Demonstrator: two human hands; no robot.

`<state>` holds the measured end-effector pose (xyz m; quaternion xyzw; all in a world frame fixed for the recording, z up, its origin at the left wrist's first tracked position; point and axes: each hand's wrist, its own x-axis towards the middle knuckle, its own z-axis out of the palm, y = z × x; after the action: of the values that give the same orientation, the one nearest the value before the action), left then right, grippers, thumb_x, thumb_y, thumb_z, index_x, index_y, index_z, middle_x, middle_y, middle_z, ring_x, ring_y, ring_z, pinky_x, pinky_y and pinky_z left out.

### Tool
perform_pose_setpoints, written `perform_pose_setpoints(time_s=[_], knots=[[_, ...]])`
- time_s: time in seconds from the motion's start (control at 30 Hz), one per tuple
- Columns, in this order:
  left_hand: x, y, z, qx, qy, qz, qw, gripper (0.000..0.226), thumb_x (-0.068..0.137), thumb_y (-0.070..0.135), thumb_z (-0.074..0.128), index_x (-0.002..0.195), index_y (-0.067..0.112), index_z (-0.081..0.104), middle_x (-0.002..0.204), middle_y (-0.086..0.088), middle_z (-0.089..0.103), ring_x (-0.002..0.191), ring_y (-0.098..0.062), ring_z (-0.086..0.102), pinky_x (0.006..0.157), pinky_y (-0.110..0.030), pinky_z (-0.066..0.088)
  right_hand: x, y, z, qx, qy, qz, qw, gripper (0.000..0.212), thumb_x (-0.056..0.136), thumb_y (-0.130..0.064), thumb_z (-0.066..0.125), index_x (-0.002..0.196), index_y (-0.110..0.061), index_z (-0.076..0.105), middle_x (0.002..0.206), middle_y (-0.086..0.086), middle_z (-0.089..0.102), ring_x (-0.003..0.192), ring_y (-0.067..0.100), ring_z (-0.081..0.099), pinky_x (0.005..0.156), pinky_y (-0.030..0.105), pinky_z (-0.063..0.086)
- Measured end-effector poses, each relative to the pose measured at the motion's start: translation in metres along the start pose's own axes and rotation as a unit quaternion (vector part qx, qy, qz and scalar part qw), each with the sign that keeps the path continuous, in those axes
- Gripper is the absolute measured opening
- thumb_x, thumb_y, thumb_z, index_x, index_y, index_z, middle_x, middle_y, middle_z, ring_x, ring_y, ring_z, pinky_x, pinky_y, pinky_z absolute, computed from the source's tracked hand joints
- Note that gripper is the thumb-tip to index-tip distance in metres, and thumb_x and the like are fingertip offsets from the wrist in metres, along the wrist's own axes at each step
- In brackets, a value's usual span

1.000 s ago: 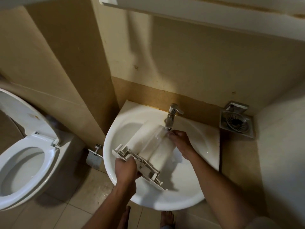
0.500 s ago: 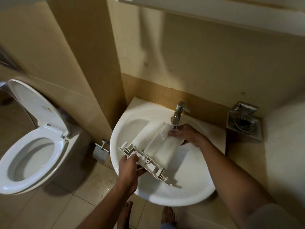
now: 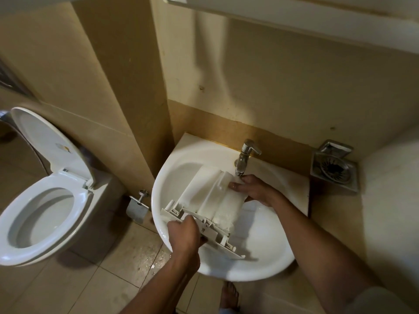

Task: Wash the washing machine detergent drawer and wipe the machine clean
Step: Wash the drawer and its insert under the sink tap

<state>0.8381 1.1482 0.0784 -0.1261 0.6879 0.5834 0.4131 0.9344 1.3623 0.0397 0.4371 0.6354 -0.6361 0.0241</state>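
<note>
detergent drawer (image 3: 210, 193) being gripped by left hand (image 3: 184, 234), pressed flat-fingered by right hand (image 3: 256, 190) under tap (image 3: 244, 155), ideally being held tilted for runoff.

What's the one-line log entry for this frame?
step: drawer wash | left hand: grips detergent drawer near end | right hand: fingers on far end, below tap | place: over sink

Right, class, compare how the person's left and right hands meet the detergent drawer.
The left hand grips the detergent drawer at its near end, fingers curled; the right hand lays flatter fingers on the far end, by the tap. Both touch the drawer over the sink.
</note>
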Motion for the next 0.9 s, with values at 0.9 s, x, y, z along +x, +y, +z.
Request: perform_pose_setpoints(time_s=[0.9], knots=[[0.090, -0.015, 0.016, -0.180, -0.314, -0.259, 0.896, 0.082, 0.093, 0.071, 0.028, 0.134, 0.008, 0.062, 0.125, -0.026, 0.065, 0.105, -0.045, 0.063, 0.086, -0.060, 0.052, -0.141, 0.002, 0.104, -0.468, 0.294, -0.257, 0.793, 0.037, 0.067, -0.008, 0.083, 0.095, -0.018, 0.061, 0.122, -0.003, 0.059, 0.110, 0.021, 0.054, 0.091, 0.031, 0.048]])
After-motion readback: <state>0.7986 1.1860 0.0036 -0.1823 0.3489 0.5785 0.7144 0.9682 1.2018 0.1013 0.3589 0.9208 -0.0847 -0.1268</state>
